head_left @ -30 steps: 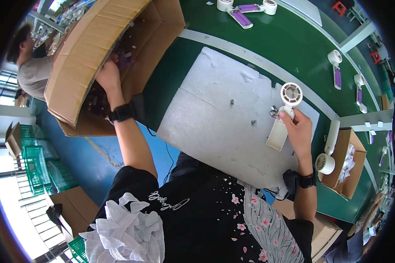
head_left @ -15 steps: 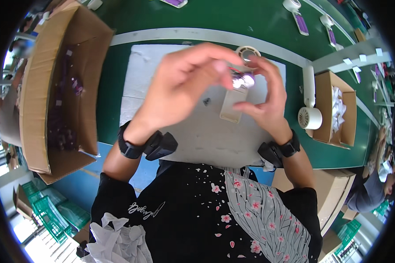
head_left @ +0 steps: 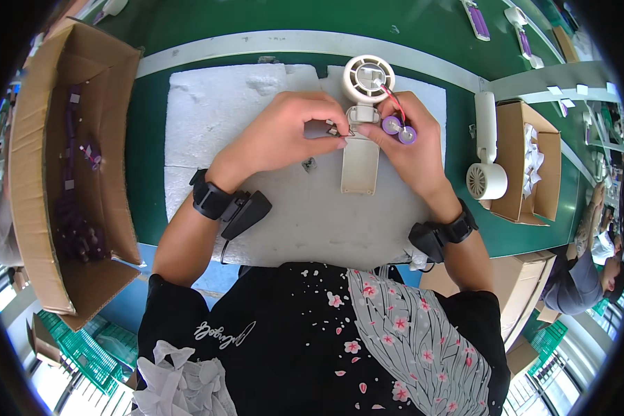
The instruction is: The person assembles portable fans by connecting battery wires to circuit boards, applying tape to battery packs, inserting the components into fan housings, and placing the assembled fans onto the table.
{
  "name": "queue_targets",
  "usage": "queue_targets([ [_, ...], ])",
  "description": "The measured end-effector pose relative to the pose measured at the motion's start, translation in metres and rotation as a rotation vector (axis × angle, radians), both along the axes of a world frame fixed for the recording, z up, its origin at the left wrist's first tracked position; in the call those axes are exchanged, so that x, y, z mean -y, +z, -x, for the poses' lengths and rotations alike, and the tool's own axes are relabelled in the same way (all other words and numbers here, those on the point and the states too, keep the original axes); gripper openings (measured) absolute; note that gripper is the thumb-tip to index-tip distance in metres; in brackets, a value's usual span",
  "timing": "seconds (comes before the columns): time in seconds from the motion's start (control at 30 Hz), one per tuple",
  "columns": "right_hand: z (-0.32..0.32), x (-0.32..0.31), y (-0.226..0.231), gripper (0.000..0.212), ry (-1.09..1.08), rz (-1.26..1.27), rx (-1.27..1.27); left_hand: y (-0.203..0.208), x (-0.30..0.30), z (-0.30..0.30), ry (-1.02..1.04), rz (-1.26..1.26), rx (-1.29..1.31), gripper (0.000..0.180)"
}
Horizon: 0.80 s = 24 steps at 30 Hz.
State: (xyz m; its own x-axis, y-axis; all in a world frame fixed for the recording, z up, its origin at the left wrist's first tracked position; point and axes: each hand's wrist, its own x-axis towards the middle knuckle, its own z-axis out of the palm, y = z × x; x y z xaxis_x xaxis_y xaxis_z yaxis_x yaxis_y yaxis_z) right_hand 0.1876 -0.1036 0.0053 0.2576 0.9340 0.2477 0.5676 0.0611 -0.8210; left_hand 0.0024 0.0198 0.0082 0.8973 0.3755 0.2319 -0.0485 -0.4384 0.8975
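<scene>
a white handheld fan point(head_left: 362, 121), part-assembled, was laid on the white foam sheet point(head_left: 229, 118) at the centre of the green bench point(head_left: 139, 139), round head away from the person, flat handle toward them. red and black wires point(head_left: 394, 102) were run from the head to a purple battery cell point(head_left: 399, 129). the cell was pinched between thumb and fingers of the right hand point(head_left: 409, 149), just right of the fan neck. the left hand point(head_left: 284, 135) was closed in a fingertip pinch on a small dark part point(head_left: 341, 131) at the neck; what the part was could not be told. a small dark piece point(head_left: 309, 164) was left loose on the foam just left of the handle. an open cardboard box point(head_left: 41, 173) with purple parts was set well to the left. a finished white fan point(head_left: 485, 163) was laid to the right, beside a smaller cardboard box point(head_left: 527, 163).
</scene>
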Motion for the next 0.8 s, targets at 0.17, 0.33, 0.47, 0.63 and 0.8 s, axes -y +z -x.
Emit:
queue_targets([
  [0.17, 0.003, 0.002, 0.011, 0.03, 0.1, -0.144, 0.169, -0.002, 0.004, 0.005, 0.029, -0.017, -0.007, 0.02],
  [0.33, 0.01, 0.001, 0.012, 0.029, 0.238, -0.19, 0.303, -0.004, 0.004, 0.005, 0.05, -0.052, 0.025, 0.022],
  [0.47, 0.015, 0.002, 0.012, 0.032, 0.203, -0.158, 0.326, -0.005, 0.006, 0.005, 0.073, -0.045, 0.033, 0.024],
  [0.63, 0.019, 0.004, 0.01, 0.034, 0.186, -0.124, 0.346, -0.008, 0.007, 0.005, 0.085, -0.049, 0.046, 0.026],
  [0.8, 0.024, 0.006, 0.011, 0.033, 0.142, -0.087, 0.345, -0.003, 0.007, 0.005, 0.084, -0.021, -0.005, 0.027],
])
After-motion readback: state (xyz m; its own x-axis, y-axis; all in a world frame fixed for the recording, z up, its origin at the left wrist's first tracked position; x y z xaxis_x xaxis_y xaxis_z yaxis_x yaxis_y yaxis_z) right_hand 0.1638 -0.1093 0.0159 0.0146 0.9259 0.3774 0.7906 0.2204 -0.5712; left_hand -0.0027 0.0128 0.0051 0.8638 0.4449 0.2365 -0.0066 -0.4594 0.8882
